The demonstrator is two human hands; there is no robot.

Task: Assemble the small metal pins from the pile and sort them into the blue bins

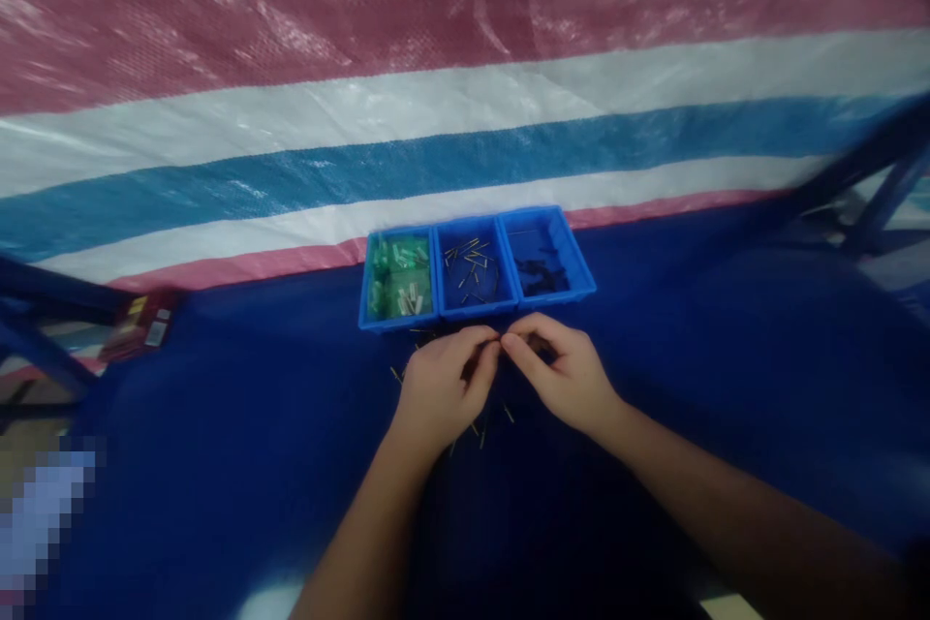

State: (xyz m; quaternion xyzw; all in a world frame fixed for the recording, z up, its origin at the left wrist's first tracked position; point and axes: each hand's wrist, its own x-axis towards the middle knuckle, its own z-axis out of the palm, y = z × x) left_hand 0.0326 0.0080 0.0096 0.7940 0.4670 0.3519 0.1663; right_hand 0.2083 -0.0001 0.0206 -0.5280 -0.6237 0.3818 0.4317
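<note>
My left hand and my right hand meet fingertip to fingertip just in front of the blue bins. Each pinches thumb against forefinger; whatever lies between the tips is too small or hidden to name. Thin brass-coloured pins lie scattered on the dark blue table around and below my left hand. Behind the hands, the middle blue bin holds several similar thin metal pieces. The left bin has a green lining with small clear or whitish pieces. Small dark pieces lie in the right bin.
A red striped sheet hangs behind the dark blue table. At the far left corner stands a dark red box. Dark frame bars rise at the right, and another bar stands at the left.
</note>
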